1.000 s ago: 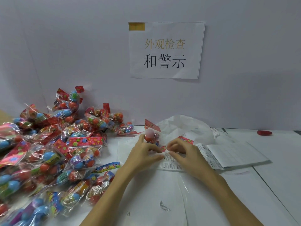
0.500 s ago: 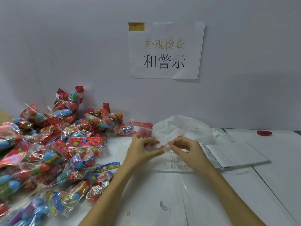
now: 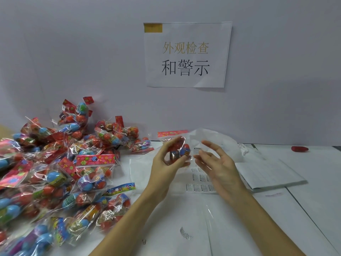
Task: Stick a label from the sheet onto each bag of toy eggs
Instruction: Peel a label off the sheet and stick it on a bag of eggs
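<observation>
My left hand (image 3: 167, 163) grips a clear bag of toy eggs (image 3: 178, 149) with a red header strip, raised above the table. My right hand (image 3: 219, 165) is just right of it, palm up and fingers spread. It pinches a small white printed label (image 3: 197, 150) at its thumb and forefinger tips, right beside the bag. The label sheet (image 3: 200, 182) lies flat on the table under both hands, with rows of labels on it.
A big pile of bagged toy eggs (image 3: 60, 170) fills the table's left side. A stack of label sheets (image 3: 271, 174) lies at the right, a crumpled white plastic bag (image 3: 219, 138) behind the hands. A small red object (image 3: 299, 149) sits by the wall.
Both hands have risen off the label sheet. The left hand lifted and turned the bag upward, and the right hand came up with a peeled label at its fingertips.
</observation>
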A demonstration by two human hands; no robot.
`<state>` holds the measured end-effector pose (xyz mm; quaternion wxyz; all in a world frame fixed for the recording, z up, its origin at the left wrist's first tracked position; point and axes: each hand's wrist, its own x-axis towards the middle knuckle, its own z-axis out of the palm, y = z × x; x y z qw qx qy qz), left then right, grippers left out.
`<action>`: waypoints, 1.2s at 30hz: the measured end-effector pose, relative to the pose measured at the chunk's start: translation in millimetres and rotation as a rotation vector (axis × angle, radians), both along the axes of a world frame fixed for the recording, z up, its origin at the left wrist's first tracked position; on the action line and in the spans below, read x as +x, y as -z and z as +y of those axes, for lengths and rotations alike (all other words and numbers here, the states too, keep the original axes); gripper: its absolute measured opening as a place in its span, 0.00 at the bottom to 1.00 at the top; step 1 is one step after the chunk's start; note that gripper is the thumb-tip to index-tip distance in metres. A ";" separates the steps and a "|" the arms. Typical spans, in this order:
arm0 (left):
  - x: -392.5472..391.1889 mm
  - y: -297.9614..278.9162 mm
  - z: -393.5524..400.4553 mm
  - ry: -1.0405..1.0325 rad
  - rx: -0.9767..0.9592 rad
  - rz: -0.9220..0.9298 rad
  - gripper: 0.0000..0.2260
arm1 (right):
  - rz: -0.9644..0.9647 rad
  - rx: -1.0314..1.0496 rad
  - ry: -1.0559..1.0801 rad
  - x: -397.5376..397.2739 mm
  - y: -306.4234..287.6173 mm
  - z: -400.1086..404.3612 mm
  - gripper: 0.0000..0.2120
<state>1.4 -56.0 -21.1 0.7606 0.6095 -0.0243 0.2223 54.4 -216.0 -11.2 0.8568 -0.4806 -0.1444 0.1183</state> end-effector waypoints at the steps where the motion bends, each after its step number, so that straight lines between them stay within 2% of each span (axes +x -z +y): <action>1: -0.1 1.7 -4.3 0.017 0.002 -0.005 0.22 | -0.027 -0.013 0.020 -1.8 -0.6 1.1 0.23; 4: -1.2 5.1 -14.5 0.009 -0.045 -0.013 0.12 | -0.132 -0.108 0.091 -6.9 -0.6 4.9 0.22; 6: -1.1 7.0 -15.7 -0.016 -0.076 -0.016 0.08 | -0.166 -0.142 0.115 -7.2 1.4 6.2 0.19; 16: -0.1 6.7 -12.8 -0.012 -0.115 0.000 0.15 | -0.305 -0.335 0.249 -5.1 7.1 7.1 0.14; 24: -2.4 4.0 -18.5 -0.042 -0.092 0.010 0.10 | -0.262 -0.320 0.248 -6.2 7.5 5.8 0.13; 36: -1.9 5.8 -17.8 -0.039 -0.097 0.022 0.09 | -0.241 -0.328 0.221 -5.3 8.0 5.5 0.12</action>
